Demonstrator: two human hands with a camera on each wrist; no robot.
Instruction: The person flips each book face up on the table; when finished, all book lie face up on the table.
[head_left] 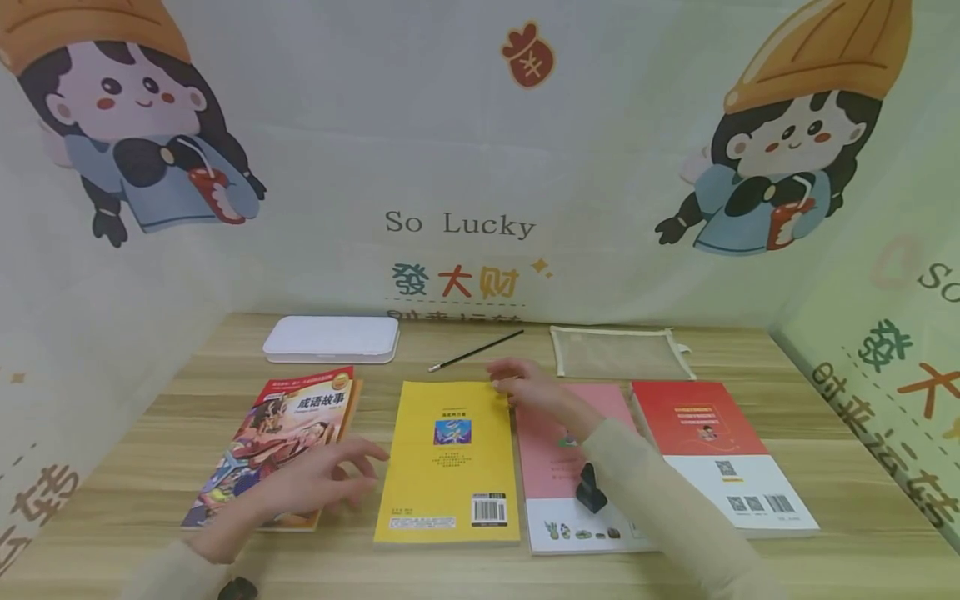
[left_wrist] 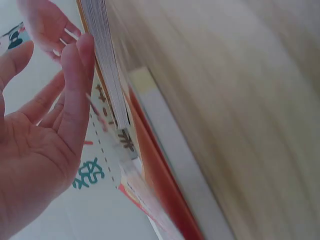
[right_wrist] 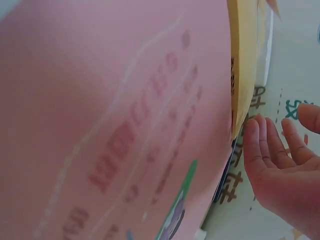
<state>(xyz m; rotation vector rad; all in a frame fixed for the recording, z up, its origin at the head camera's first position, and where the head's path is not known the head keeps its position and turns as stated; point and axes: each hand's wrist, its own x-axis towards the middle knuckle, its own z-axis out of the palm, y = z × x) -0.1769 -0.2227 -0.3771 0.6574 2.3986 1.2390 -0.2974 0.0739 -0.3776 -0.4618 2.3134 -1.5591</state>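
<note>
Between the colourful storybook (head_left: pixel 277 433) and the yellow book (head_left: pixel 453 458), my left hand (head_left: pixel 322 479) hovers with loosely bent fingers, holding nothing. Its fingertips point toward the yellow book's left edge. My right hand (head_left: pixel 536 387) reaches over the upper part of the pink book (head_left: pixel 562 467), fingertips by the yellow book's top right corner. It too holds nothing; in the right wrist view its fingers (right_wrist: pixel 270 145) are relaxed and slightly spread. The forearm hides part of the pink book. A red and white book (head_left: pixel 712 450) lies to the right.
Along the back of the wooden table (head_left: pixel 217 400) lie a white pencil case (head_left: pixel 332 339), a black pencil (head_left: pixel 480 350) and a mesh zip pouch (head_left: pixel 618 352). A printed cloth (head_left: pixel 457 150) hangs behind and at both sides.
</note>
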